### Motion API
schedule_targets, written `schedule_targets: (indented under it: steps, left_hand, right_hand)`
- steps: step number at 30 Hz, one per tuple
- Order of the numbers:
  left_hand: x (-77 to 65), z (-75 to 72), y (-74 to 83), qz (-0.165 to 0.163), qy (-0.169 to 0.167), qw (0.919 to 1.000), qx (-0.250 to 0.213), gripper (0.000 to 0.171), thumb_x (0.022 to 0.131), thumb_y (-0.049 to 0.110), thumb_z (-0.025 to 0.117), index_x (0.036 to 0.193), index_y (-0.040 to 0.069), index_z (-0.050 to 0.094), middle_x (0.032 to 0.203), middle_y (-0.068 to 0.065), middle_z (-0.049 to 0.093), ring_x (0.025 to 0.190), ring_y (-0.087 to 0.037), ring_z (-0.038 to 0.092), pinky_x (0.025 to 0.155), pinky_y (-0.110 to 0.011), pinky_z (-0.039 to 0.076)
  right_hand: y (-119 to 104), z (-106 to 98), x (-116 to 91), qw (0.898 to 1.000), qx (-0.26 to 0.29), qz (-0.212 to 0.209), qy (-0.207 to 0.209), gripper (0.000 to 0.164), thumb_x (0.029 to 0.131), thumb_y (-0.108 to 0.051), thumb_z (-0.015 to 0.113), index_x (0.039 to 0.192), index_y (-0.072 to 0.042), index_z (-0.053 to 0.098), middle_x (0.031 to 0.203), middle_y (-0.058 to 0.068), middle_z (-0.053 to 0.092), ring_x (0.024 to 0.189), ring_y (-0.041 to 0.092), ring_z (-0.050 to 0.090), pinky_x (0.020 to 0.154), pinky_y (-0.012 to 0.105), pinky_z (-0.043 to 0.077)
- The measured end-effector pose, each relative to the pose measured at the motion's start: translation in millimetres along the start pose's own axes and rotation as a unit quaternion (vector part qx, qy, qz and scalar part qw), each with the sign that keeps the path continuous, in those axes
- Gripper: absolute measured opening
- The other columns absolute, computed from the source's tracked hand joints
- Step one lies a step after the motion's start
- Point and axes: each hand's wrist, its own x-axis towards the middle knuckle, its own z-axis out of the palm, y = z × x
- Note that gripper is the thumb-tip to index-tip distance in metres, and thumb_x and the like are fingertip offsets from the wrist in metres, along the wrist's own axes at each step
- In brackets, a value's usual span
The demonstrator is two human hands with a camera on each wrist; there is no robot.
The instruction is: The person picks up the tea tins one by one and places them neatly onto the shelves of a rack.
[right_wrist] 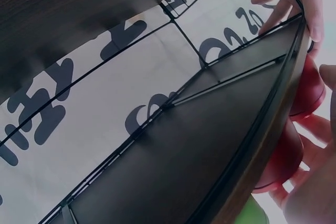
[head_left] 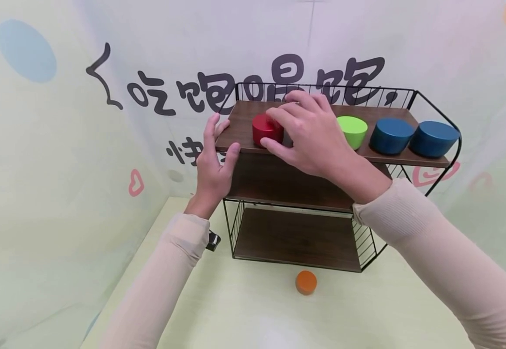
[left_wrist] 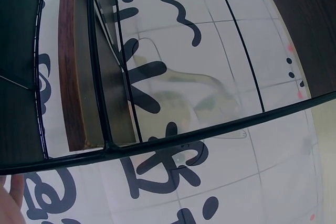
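My right hand (head_left: 307,131) reaches over the top shelf and pinches a red cylinder (head_left: 263,128) near its left end, thumb in front and fingers behind. A second red cylinder (right_wrist: 281,161), hidden by this hand in the head view, sits beside it in the right wrist view. My left hand (head_left: 215,165) holds the left front corner of the wire rack (head_left: 305,182), thumb at the front edge and fingers along the side. A light green cylinder (head_left: 353,131) stands just right of the right hand, partly covered.
Two blue cylinders (head_left: 391,135) stand toward the right end of the top shelf. Brown lower shelves (head_left: 298,237) hang in the black wire frame. On the pale table (head_left: 244,305), an orange cylinder (head_left: 306,282) lies in front of the rack. Behind is a lettered wall sheet (head_left: 157,39).
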Motion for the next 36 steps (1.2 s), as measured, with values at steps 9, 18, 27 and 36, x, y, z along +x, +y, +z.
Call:
schedule_targets:
  steps: [9, 18, 27, 36]
  left_hand:
    - [-0.2, 0.6, 0.9, 0.001, 0.005, 1.0, 0.002, 0.069, 0.1, 0.055, 0.047, 0.152, 0.012, 0.031, 0.143, -0.008, 0.055, 0.134, -0.01, 0.047, 0.099, -0.04, 0.043]
    - [-0.4, 2.0, 1.2, 0.0, 0.005, 1.0, 0.0, 0.07, 0.1, 0.055, 0.047, 0.151, 0.01, 0.031, 0.143, -0.008, 0.055, 0.134, -0.009, 0.046, 0.099, -0.041, 0.043]
    - [-0.7, 1.8, 0.9, -0.004, 0.007, 1.0, -0.003, 0.068, 0.1, 0.052, 0.047, 0.152, 0.011, 0.031, 0.143, -0.007, 0.055, 0.132, -0.008, 0.047, 0.095, -0.04, 0.043]
    - [-0.5, 2.2, 1.8, -0.005, 0.007, 0.9999, -0.008, 0.066, 0.1, 0.049, 0.049, 0.152, 0.012, 0.031, 0.144, -0.005, 0.054, 0.13, -0.01, 0.049, 0.088, -0.04, 0.044]
  right_hand:
    - [-5.1, -10.1, -19.4, 0.994, 0.029, -0.047, 0.097, 0.049, 0.089, -0.037, 0.068, 0.126, -0.005, 0.067, 0.118, 0.016, 0.068, 0.126, 0.033, 0.048, 0.106, 0.051, 0.034]
    - [-17.2, -14.2, -52.1, 0.983, 0.07, -0.092, 0.14, 0.044, 0.085, -0.031, 0.074, 0.119, -0.003, 0.07, 0.112, 0.018, 0.069, 0.12, 0.035, 0.054, 0.1, 0.053, 0.037]
    - [-29.2, -4.6, -87.3, 0.98, 0.124, -0.089, 0.127, 0.046, 0.083, -0.031, 0.076, 0.119, -0.003, 0.07, 0.112, 0.016, 0.07, 0.12, 0.035, 0.055, 0.1, 0.05, 0.038]
    - [-35.3, 18.4, -121.0, 0.98, 0.151, -0.083, 0.103, 0.042, 0.094, -0.039, 0.062, 0.118, -0.006, 0.071, 0.111, 0.013, 0.07, 0.119, 0.033, 0.056, 0.099, 0.049, 0.039]
